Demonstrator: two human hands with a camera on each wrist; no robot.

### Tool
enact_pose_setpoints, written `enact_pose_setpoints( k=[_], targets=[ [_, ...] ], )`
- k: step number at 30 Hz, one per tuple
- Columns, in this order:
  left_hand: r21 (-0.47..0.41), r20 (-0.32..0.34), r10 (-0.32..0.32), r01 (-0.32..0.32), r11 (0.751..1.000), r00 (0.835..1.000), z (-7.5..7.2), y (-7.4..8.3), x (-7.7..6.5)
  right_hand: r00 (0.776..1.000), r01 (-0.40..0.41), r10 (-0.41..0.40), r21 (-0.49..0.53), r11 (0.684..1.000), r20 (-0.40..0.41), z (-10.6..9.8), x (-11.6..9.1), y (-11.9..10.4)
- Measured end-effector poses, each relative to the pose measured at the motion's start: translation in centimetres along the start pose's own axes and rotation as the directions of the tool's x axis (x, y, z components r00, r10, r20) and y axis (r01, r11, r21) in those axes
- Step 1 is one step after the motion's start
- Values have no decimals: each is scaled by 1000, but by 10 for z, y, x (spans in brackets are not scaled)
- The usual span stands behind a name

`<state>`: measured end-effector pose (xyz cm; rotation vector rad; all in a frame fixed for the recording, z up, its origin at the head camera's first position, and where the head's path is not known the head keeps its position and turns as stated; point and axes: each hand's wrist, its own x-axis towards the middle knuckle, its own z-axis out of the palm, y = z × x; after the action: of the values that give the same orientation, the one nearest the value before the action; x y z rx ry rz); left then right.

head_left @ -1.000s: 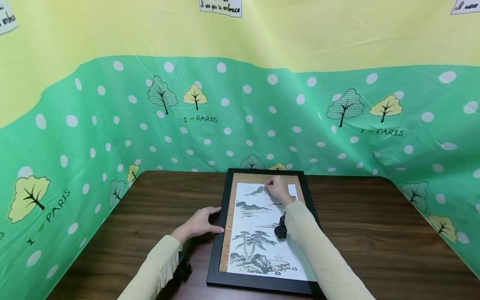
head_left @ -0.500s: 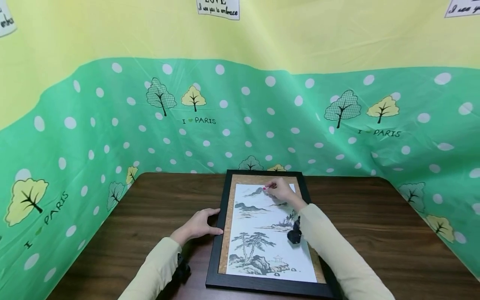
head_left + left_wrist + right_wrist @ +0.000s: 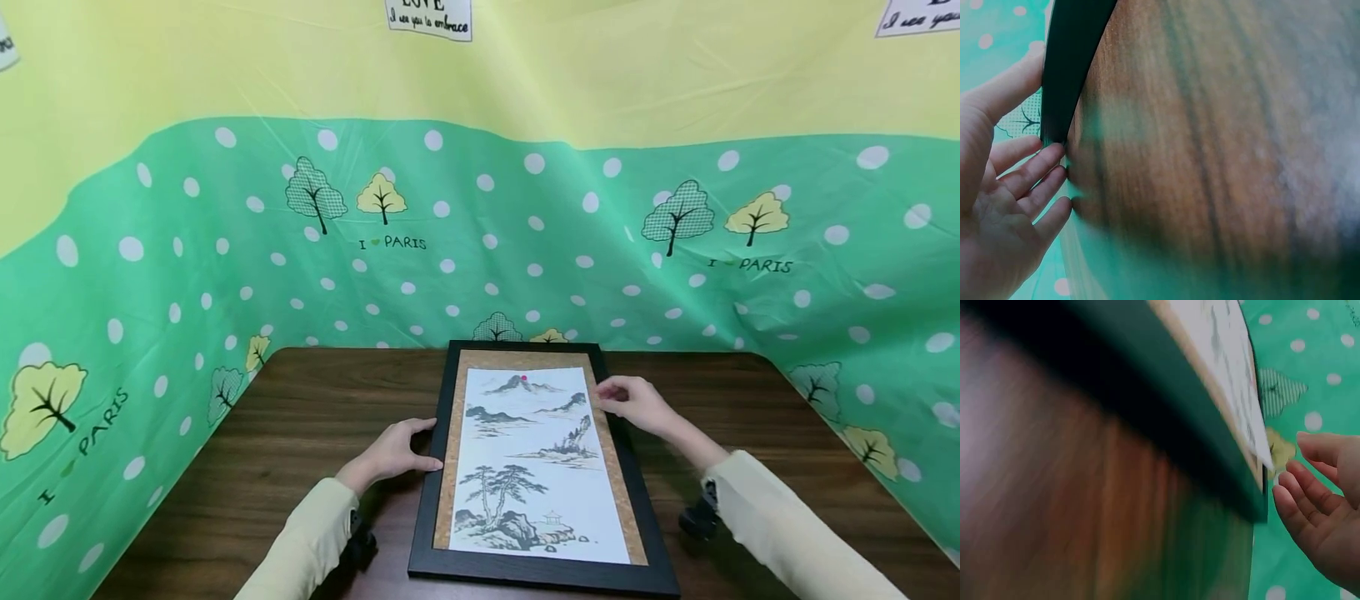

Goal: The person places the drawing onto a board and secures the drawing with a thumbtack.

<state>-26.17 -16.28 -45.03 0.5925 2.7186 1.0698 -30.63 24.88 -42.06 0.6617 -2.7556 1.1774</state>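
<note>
A black-framed cork board (image 3: 543,573) lies on the table with an ink landscape print (image 3: 540,483) on its cork. A small pink pushpin (image 3: 523,378) sits near the top middle of the print. My left hand (image 3: 393,452) rests against the frame's left side, its thumb and fingertips touching the black edge; in the left wrist view those fingers (image 3: 1035,175) are fairly straight. Beside the upper right of the frame is my right hand (image 3: 637,403), thumb and fingers loosely bent. The right wrist view shows nothing held in that hand (image 3: 1325,500).
A dark wood table (image 3: 315,392) extends on both sides of the board. Behind it hangs a green and yellow patterned cloth (image 3: 465,208), which also comes down at the sides. Each wrist carries a small black camera, the right one (image 3: 699,518) hanging above the tabletop.
My right hand has left the pink pushpin at the print's top and moved right, to the frame's right edge. The pushpin stays on the print. My left hand has kept its place.
</note>
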Motion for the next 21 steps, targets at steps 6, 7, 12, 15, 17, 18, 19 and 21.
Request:
enact_pose_setpoints(
  k=[6, 7, 12, 15, 17, 18, 19, 21],
  targets=[
    [-13, 2, 1, -1, 1000, 1000, -1, 0, 0, 998, -21, 14, -109, 994, -60, -23, -35, 14],
    [-10, 2, 3, -3, 1000, 1000, -1, 0, 1, 998, -28, 20, -122, 992, -66, -26, -40, 17],
    [-9, -7, 7, -7, 1000, 1000, 0, -2, 1, 996, -53, 41, -146, 988, -80, -36, -59, 27],
    [-12, -9, 8, -8, 1000, 1000, 0, -4, 0, 996, -58, 46, -146, 988, -81, -39, -66, 30],
    [-24, -5, 16, -17, 1000, 1000, -1, -4, 0, 995, -64, 51, -149, 987, -88, -40, -69, 32],
    [-23, 0, 22, -22, 999, 1000, -3, -3, 0, 995, -64, 50, -161, 985, -86, -40, -70, 32],
    [-15, 6, 32, -31, 999, 999, -5, -4, 1, 996, -61, 48, -181, 982, -77, -41, -71, 33],
    [35, 2, 50, -50, 998, 999, -11, -4, 3, 997, -63, 50, -237, 969, -58, -43, -71, 33]
  ],
)
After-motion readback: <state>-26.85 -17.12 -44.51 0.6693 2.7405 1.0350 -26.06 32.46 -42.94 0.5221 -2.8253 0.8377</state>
